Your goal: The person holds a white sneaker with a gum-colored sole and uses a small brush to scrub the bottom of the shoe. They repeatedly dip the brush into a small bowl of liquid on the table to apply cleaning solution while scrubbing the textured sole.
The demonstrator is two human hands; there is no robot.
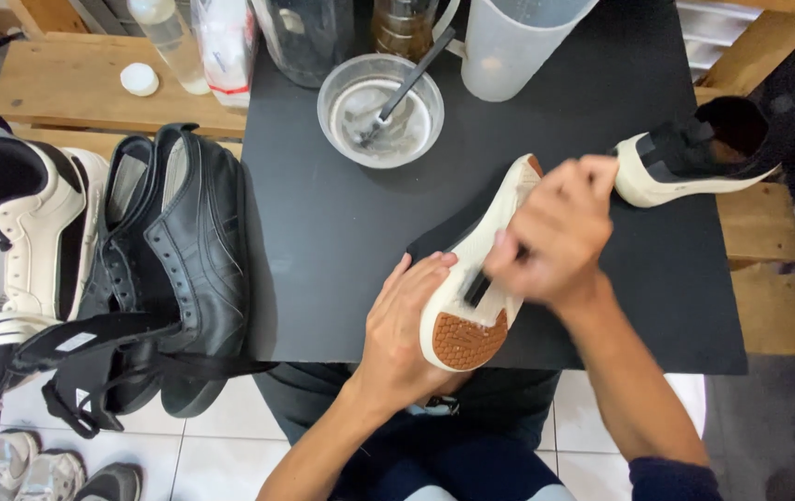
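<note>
Head view: shoe [476,278] overhangs black mat [342,241] edge, both hands gripping.

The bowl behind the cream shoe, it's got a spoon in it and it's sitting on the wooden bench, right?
Not quite. The clear bowl with the utensil in it sits on the black tabletop, not the wooden bench, as the head view shows. It is behind the cream shoe held in both hands.
</note>
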